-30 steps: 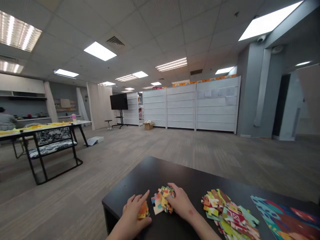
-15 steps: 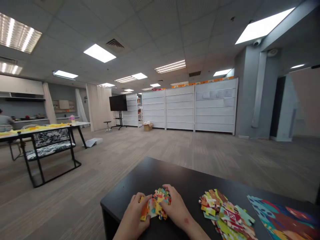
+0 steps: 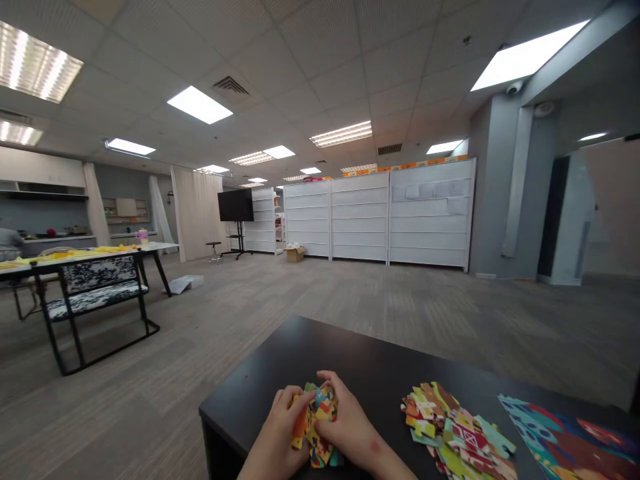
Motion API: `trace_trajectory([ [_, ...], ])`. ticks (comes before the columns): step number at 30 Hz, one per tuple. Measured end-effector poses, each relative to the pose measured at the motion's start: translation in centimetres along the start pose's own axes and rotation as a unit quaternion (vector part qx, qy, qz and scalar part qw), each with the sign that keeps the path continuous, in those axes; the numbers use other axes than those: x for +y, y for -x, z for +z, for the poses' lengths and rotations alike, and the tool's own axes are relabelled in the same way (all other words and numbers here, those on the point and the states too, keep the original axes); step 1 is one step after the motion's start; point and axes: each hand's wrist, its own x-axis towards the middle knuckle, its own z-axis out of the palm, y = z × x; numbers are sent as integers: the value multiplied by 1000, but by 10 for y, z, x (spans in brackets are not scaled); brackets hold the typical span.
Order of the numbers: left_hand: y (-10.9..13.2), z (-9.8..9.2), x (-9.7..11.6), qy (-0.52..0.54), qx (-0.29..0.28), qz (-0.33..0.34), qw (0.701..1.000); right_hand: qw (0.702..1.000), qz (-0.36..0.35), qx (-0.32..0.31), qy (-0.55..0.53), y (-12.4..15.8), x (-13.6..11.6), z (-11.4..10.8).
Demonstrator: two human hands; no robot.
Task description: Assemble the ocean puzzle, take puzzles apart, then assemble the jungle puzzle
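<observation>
Several colourful jigsaw puzzle pieces (image 3: 320, 417) are gathered in a stack between my two hands, low over the dark table (image 3: 350, 353). My left hand (image 3: 283, 427) closes on the left side of the stack, thumb across the front. From the right, my right hand (image 3: 347, 420) grips the same pieces with curled fingers and thumb. The lower pieces are partly covered by my fingers. To the right of my right hand lies a loose heap of puzzle pieces (image 3: 460, 430), one showing a red barn.
A brightly printed picture sheet (image 3: 575, 433) lies on the table's right end. Beyond the carpeted floor, a chair (image 3: 103, 287) stands by a white table (image 3: 160, 248) holding yellow material. White shelving (image 3: 360, 217) and a screen on a stand (image 3: 236, 207) stand further back.
My hands have drawn closer together, squeezing the puzzle pieces into a narrower, more upright bunch. The left hand has shifted slightly right. The heap and picture sheet stay in place on the table.
</observation>
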Motion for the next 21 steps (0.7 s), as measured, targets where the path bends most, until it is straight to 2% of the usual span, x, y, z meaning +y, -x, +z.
trace_trajectory([
  [4, 1, 2, -2, 8, 8, -24, 1000, 997, -18, 16, -77, 2, -4, 5],
  [7, -2, 0, -1, 8, -4, -52, 999, 997, -29, 56, -47, -2, 0, 6],
  [11, -8, -6, -2, -29, -54, -93, 994, 989, -21, 148, -4, -16, 15, -11],
  [14, -9, -9, -3, -48, -47, -77, 995, 981, -22, 191, 8, -18, 27, -28],
  [16, -4, -9, -2, -47, -28, -55, 997, 982, -48, 183, 21, -11, 32, -32],
  [19, 9, -6, 0, -37, 6, -41, 998, 987, -85, 127, 55, 3, 35, -26],
  [21, 16, -4, 3, -30, 39, -46, 998, 990, -82, 91, 70, 7, 36, -21],
])
